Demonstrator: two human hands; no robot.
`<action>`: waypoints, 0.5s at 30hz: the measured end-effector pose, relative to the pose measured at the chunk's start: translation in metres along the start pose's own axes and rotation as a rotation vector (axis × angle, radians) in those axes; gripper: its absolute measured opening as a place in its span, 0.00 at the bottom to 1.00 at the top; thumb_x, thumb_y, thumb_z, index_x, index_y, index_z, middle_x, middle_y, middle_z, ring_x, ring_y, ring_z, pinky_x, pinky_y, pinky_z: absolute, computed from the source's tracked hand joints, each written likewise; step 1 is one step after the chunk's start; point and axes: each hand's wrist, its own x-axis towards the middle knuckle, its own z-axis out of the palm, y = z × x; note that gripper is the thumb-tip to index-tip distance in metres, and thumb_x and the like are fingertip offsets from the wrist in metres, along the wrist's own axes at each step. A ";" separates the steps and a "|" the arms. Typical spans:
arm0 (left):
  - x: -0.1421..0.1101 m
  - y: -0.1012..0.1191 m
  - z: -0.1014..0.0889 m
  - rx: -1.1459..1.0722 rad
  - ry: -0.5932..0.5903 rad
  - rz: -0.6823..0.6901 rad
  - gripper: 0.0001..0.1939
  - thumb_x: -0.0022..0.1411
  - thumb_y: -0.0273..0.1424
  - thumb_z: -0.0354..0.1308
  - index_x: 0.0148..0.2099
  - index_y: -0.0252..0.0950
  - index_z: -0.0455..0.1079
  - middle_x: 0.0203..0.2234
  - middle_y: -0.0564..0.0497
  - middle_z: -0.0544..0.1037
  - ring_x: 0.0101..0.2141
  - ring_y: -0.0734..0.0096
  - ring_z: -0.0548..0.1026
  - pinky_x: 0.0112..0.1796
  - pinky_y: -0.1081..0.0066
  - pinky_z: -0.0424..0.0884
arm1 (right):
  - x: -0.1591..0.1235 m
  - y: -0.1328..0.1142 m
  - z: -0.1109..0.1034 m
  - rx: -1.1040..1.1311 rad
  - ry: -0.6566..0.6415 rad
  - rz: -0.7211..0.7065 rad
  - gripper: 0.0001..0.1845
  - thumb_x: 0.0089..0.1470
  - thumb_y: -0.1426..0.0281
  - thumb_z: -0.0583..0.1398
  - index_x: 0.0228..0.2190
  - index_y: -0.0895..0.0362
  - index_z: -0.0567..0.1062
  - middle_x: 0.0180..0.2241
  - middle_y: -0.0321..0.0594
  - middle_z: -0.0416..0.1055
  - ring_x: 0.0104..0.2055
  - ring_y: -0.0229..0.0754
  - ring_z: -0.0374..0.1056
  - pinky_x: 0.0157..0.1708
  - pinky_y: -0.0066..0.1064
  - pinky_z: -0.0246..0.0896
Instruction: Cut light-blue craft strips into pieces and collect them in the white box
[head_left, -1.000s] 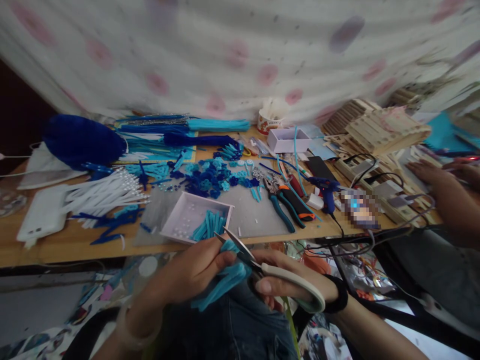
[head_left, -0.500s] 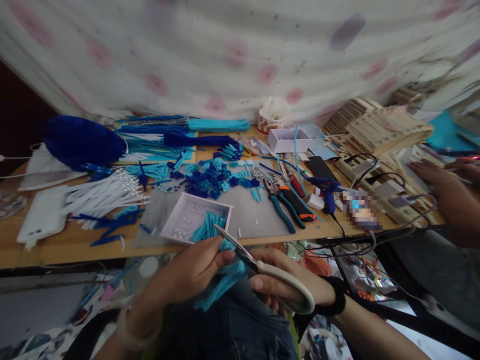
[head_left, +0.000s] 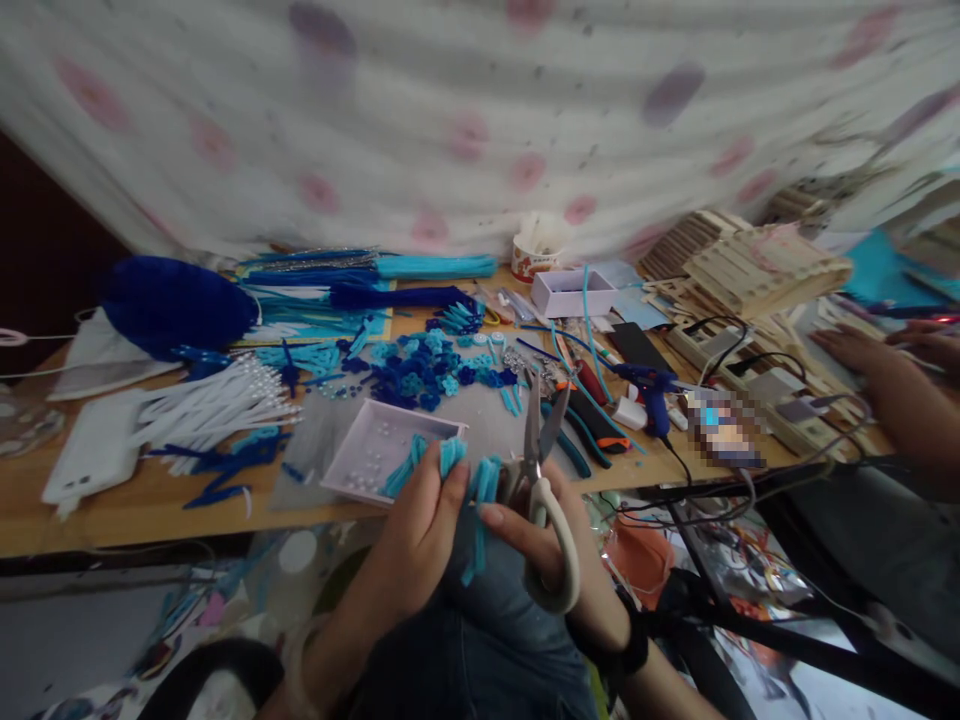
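Note:
My left hand [head_left: 420, 520] pinches a bunch of light blue pipe cleaner pieces [head_left: 451, 455] just over the table edge. My right hand [head_left: 566, 530] has the scissors [head_left: 553, 510] hooked on its fingers, blades slightly apart and pointing up. Between that hand's thumb and fingers are more light blue pipe cleaner pieces [head_left: 484, 490], some hanging down. Behind my left hand sits a shallow white box [head_left: 352, 440] with white beads and light blue pieces inside.
Blue pipe cleaner flowers [head_left: 412, 370] lie mid-table, with pliers [head_left: 592, 425] and a blue glue gun [head_left: 655, 395] to their right. White bead-tipped stems [head_left: 202, 405] and a white phone [head_left: 94, 450] lie at left. A co-worker's hand [head_left: 847, 350] rests at far right.
The scissors have swung from pointing left across the pipe cleaners to pointing upward. My right thumb and fingers now hold some light blue pieces, apart from the left hand's bunch.

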 end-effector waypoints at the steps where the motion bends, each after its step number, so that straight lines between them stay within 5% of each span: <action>1: 0.001 0.001 0.002 -0.001 0.008 -0.010 0.20 0.69 0.43 0.48 0.57 0.38 0.65 0.57 0.42 0.73 0.60 0.58 0.67 0.63 0.60 0.58 | 0.001 0.001 0.003 0.005 0.027 -0.004 0.20 0.43 0.62 0.72 0.26 0.54 0.66 0.19 0.26 0.59 0.20 0.34 0.56 0.21 0.25 0.56; 8: 0.002 -0.002 0.007 -0.001 0.005 -0.017 0.21 0.68 0.43 0.49 0.57 0.38 0.64 0.57 0.42 0.74 0.61 0.56 0.67 0.62 0.58 0.59 | 0.004 -0.005 0.005 -0.008 0.105 0.008 0.22 0.42 0.60 0.72 0.23 0.54 0.64 0.19 0.26 0.58 0.21 0.33 0.54 0.22 0.26 0.55; 15: 0.004 -0.017 0.009 -0.051 0.113 -0.066 0.35 0.61 0.57 0.51 0.58 0.35 0.68 0.62 0.38 0.70 0.65 0.48 0.62 0.64 0.51 0.57 | 0.003 -0.001 0.002 0.027 0.092 0.013 0.17 0.45 0.62 0.70 0.24 0.53 0.68 0.22 0.29 0.63 0.24 0.37 0.59 0.28 0.30 0.61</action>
